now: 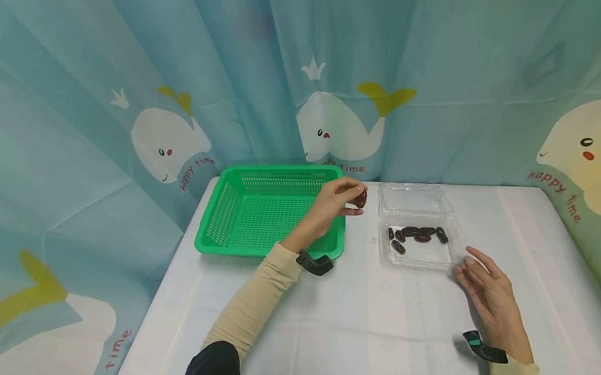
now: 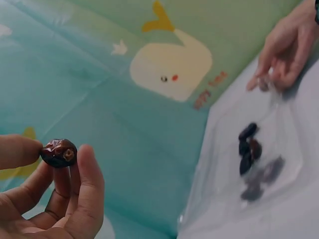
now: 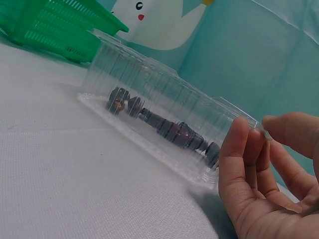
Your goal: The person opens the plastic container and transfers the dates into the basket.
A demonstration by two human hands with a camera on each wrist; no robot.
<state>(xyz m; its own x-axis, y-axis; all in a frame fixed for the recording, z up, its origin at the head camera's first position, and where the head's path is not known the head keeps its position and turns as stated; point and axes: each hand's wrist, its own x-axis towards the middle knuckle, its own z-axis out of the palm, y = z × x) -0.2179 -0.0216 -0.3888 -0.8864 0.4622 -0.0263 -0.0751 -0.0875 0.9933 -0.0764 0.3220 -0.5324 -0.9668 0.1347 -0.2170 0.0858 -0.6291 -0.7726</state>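
Note:
A dark, glossy date [image 1: 362, 199] is pinched between the thumb and fingers of my left hand [image 1: 327, 208], raised by the right side of a green basket [image 1: 270, 211]. The left wrist view shows this date [image 2: 59, 153] up close, wrinkled and reddish-brown. My right hand [image 1: 493, 293] is at the right front corner of a clear plastic box [image 1: 419, 263]. In the right wrist view its thumb and fingers pinch the rim of that box [image 3: 149, 74]. Several dates [image 1: 422, 237] lie inside, mostly toward the back.
The box's clear lid [image 1: 411, 199] is folded back behind it, near the curtain. A teal curtain [image 1: 456, 132] with printed whales stands along the table's back and sides. White cloth [image 1: 350, 332] covers the table. Each wrist wears a black band [image 1: 315, 263].

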